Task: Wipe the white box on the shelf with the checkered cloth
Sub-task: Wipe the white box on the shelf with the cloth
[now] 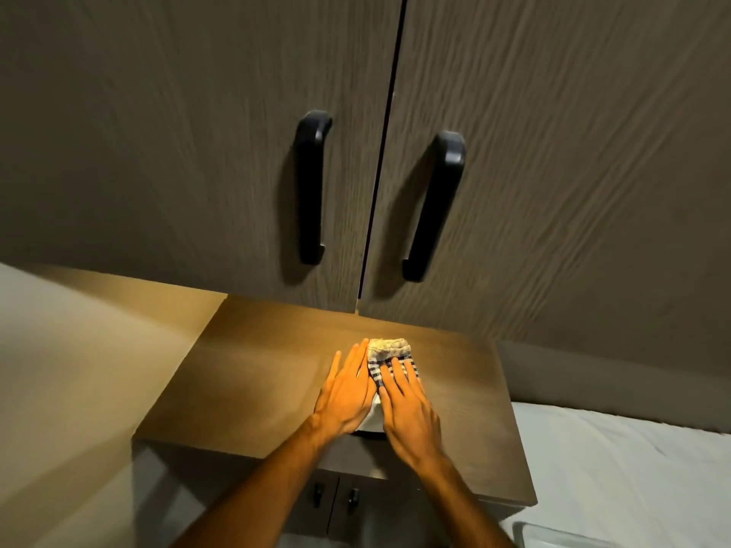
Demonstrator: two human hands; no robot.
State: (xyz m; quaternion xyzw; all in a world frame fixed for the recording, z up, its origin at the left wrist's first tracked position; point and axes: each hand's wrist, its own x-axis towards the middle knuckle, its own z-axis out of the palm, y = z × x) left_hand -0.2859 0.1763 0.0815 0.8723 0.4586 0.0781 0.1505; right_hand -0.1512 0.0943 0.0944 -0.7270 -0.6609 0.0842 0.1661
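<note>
- The person's left hand (345,390) is lying flat and released, its fingers stretched out together and pointing away from the body; it is grasping nothing.
- The right hand (407,405) is also lying spread and unclenched, palm down, with its fingers (398,373) pressing onto the checkered cloth (389,359) rather than closing around it.
- The checkered cloth is sitting bunched under and just beyond the right fingertips, its pale folded end poking out past them and its blue-and-white checks showing between the fingers.
- The left hand's inner edge is touching the cloth's left side.
- A sliver of the white box (372,417) is showing between the two hands, below the cloth; most of it is hidden by the hands, so its outline cannot be told.
- All of this is resting on the wooden shelf (253,373), near its middle, under a warm light.
- Above the shelf, two cabinet doors (178,152) with black handles (310,187) are hanging closed.
</note>
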